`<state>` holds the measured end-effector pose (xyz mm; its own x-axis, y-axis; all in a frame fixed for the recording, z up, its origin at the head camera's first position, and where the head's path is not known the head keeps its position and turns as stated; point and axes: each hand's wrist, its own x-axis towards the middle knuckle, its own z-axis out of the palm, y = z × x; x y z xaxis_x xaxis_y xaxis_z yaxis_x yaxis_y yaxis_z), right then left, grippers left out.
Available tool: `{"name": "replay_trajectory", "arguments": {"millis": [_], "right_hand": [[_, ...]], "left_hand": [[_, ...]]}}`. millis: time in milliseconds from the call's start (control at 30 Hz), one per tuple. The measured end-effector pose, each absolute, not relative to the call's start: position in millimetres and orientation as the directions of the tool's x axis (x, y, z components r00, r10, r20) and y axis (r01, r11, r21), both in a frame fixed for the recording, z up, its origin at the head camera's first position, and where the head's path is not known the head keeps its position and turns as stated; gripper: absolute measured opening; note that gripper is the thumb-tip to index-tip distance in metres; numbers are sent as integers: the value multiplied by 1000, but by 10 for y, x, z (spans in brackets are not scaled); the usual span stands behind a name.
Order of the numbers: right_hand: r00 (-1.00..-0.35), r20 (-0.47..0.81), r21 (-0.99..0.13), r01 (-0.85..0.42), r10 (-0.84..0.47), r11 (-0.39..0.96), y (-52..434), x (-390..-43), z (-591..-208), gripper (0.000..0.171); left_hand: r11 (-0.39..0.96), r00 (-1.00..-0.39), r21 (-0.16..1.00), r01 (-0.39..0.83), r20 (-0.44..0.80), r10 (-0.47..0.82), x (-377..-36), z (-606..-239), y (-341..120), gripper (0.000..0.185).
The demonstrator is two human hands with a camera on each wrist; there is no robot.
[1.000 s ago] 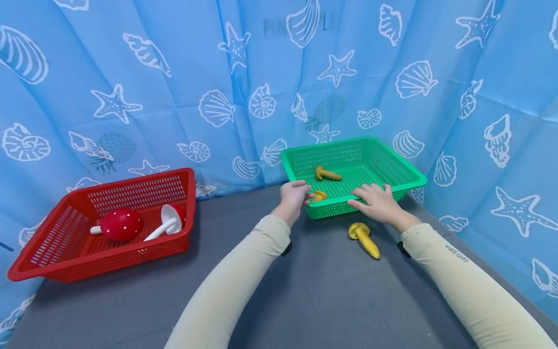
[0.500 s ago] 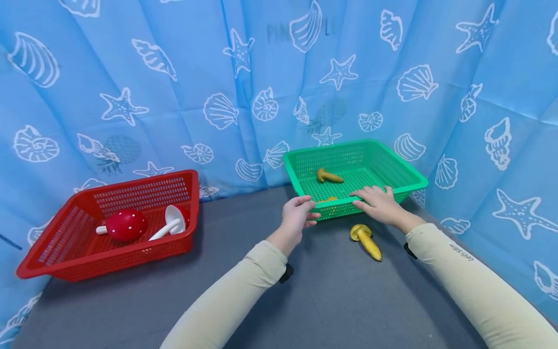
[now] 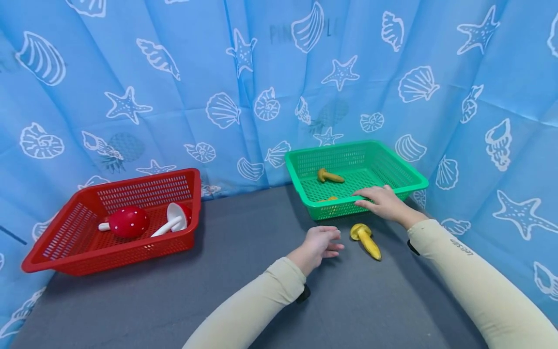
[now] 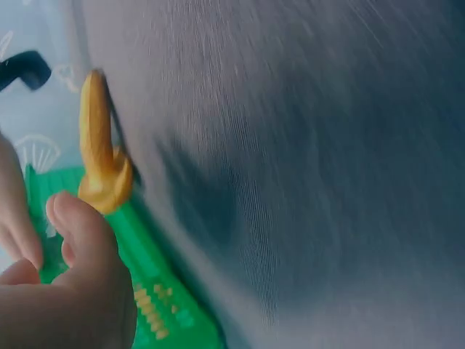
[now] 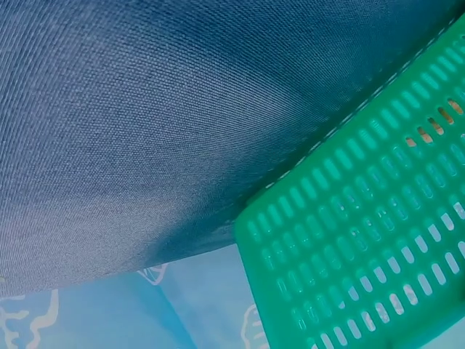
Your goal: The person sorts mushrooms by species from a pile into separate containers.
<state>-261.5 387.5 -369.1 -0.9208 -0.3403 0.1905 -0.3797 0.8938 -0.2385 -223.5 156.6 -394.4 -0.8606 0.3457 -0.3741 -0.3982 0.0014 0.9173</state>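
Red basket (image 3: pixel 65 242), far left on the tabletop (image 3: pixel 218 291): holds a red mushroom (image 3: pixel 128 221) and a white one (image 3: pixel 172 220). Your left hand (image 3: pixel 320 242), fingers relaxed and holding nothing, hovers just beside the yellow mushroom (image 3: pixel 366 240) lying on the tabletop before the green basket (image 3: pixel 405 169). Your right hand (image 3: pixel 383 203) rests flat-fingered on that basket's front rim.

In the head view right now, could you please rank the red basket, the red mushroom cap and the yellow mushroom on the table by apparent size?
1. Red basket, clearly largest.
2. Red mushroom cap.
3. Yellow mushroom; close to the cap, so this order is unsure.
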Motion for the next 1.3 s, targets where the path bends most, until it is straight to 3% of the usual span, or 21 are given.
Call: {"name": "replay_trajectory", "arguments": {"millis": [533, 1100, 1300], "right_hand": [[-914, 225, -214, -385, -338, 898, 3866, -2636, -3679, 37], [-901, 257, -196, -403, -349, 894, 3890, -2626, -3735, 35], [-909, 241, -212, -392, -341, 895, 3901, -2617, -3751, 36]], "left_hand": [[162, -847, 863, -479, -503, 172, -2130, -3994, 2164, 19], [323, -865, 822, -468, -501, 23, -2176, -4057, 2415, 41], [295, -861, 827, -478, -507, 25, -2157, -4069, 2432, 42]]}}
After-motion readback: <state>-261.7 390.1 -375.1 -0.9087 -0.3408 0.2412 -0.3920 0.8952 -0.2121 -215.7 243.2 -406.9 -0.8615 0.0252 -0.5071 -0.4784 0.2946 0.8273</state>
